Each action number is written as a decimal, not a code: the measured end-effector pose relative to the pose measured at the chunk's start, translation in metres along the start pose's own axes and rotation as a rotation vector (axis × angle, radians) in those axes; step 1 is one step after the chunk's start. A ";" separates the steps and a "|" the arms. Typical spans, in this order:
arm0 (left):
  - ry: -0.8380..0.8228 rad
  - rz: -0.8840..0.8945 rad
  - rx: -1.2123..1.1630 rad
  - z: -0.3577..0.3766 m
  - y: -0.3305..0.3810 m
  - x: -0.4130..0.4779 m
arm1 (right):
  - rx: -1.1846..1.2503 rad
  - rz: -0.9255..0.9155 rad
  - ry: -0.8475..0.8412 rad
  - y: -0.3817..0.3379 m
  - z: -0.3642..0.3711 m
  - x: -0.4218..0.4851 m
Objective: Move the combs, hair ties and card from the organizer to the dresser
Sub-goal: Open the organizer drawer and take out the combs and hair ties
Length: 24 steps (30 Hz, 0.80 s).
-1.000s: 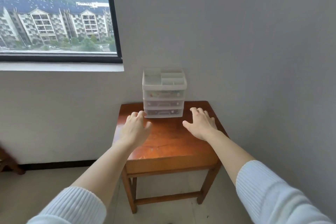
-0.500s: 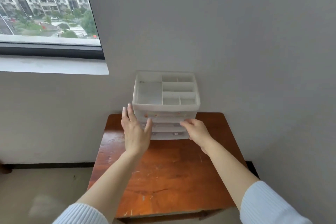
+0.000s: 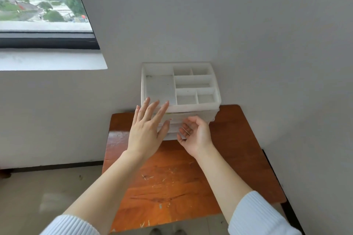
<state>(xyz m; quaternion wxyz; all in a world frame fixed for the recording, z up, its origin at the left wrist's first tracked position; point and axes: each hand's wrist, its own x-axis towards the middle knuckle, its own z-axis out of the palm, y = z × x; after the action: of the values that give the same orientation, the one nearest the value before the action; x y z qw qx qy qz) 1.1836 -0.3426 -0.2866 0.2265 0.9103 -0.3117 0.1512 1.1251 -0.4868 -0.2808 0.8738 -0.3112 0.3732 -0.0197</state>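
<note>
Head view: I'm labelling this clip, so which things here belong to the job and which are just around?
Part of the job:
- white organizer, its drawers shut, contents hard to make out
- wooden dresser it stands on
- left hand, open, at the organizer's front
- right hand, curled at the drawers

Just around:
- window
- grey wall

Right hand (image 3: pixel 196 135) now turned palm-up with fingers curled at the organizer (image 3: pixel 191 107) drawers, camera closer.

Translucent plastic organizer (image 3: pixel 191 108), scuffed glossy wood dresser (image 3: pixel 238 149)
</note>
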 end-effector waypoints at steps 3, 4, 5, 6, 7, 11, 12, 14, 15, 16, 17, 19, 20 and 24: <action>-0.064 0.059 0.012 -0.004 -0.003 0.000 | -0.076 0.015 0.005 0.001 -0.007 -0.008; -0.082 0.086 0.011 -0.005 -0.003 -0.002 | -0.103 0.022 0.016 0.001 -0.009 -0.011; -0.097 0.105 -0.001 -0.006 -0.003 -0.003 | -0.128 0.027 0.029 0.001 -0.011 -0.013; -0.105 0.116 -0.025 -0.007 -0.003 -0.005 | -0.151 0.031 0.042 0.001 -0.014 -0.015; -0.104 0.123 -0.055 -0.009 -0.003 -0.008 | -0.172 0.034 0.055 0.001 -0.015 -0.018; -0.070 0.145 -0.153 -0.011 -0.005 -0.022 | -0.248 0.062 0.098 -0.002 -0.025 -0.028; -0.071 0.143 -0.170 -0.011 -0.006 -0.025 | -0.281 0.073 0.101 -0.002 -0.027 -0.031; -0.087 0.118 -0.200 -0.014 -0.006 -0.032 | -0.363 0.094 0.091 -0.003 -0.032 -0.037; -0.100 0.100 -0.214 -0.016 -0.005 -0.035 | -0.415 0.098 0.084 -0.003 -0.034 -0.040; -0.112 0.085 -0.224 -0.018 -0.005 -0.037 | -0.473 0.095 0.081 -0.004 -0.036 -0.042; -0.121 0.074 -0.228 -0.020 -0.005 -0.039 | -0.531 0.087 0.086 -0.006 -0.037 -0.044; -0.132 0.070 -0.232 -0.022 -0.004 -0.039 | -0.620 0.046 0.123 -0.013 -0.041 -0.048; -0.133 0.072 -0.237 -0.023 -0.004 -0.038 | -0.659 0.014 0.152 -0.018 -0.043 -0.049; -0.151 0.084 -0.245 -0.023 -0.003 -0.038 | -0.810 -0.112 0.260 -0.035 -0.053 -0.053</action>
<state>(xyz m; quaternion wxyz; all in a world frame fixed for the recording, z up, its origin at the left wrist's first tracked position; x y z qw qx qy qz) 1.1533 -0.3097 -0.2836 0.3052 0.8708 -0.3818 0.0523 1.0589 -0.5286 -0.2556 0.6244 -0.6437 0.4405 0.0419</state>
